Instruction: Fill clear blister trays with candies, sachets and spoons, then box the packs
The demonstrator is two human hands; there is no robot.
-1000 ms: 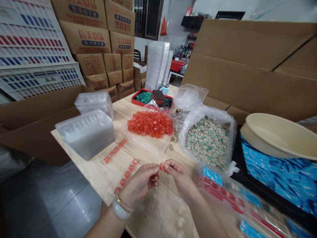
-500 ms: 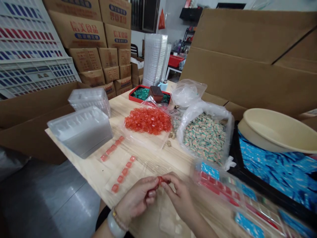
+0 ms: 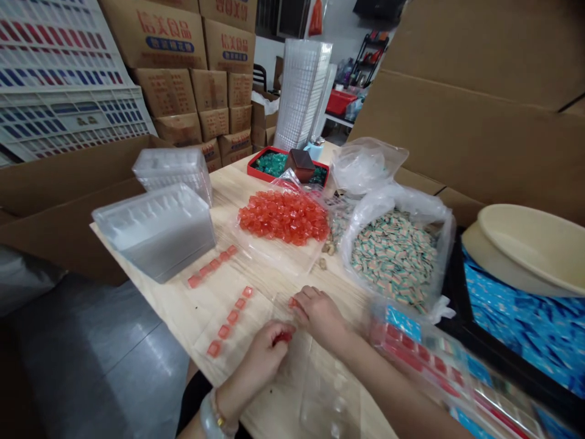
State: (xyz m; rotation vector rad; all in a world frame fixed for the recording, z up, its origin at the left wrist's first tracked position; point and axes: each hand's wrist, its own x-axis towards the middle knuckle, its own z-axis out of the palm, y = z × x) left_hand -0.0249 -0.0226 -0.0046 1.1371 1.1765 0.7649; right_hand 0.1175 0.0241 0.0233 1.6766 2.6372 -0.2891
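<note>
My left hand (image 3: 265, 349) is curled around a few small translucent red square pieces (image 3: 282, 337), low over the near part of the table. Farther forward, the fingers of my right hand (image 3: 320, 312) pinch another red piece (image 3: 292, 302) at the end of a clear plastic tray (image 3: 278, 300). To the left, several red pieces (image 3: 233, 316) lie in a row in a clear tray, and a second row (image 3: 214, 264) sits beyond it. Ahead is a big heap of the same red pieces (image 3: 283, 218) on a clear plastic bag.
Stacked clear trays (image 3: 158, 235) stand on the left. At right are an open bag of small striped packets (image 3: 395, 259), filled clear packs (image 3: 415, 353) and a cream basin (image 3: 534, 250). Behind are a red tray of green pieces (image 3: 272, 163) and cardboard boxes (image 3: 171, 39).
My hands, together at a red piece before, have parted. The right moved forward to the tray end with a piece; the left stays nearer with pieces in its fingers. The view shifted slightly.
</note>
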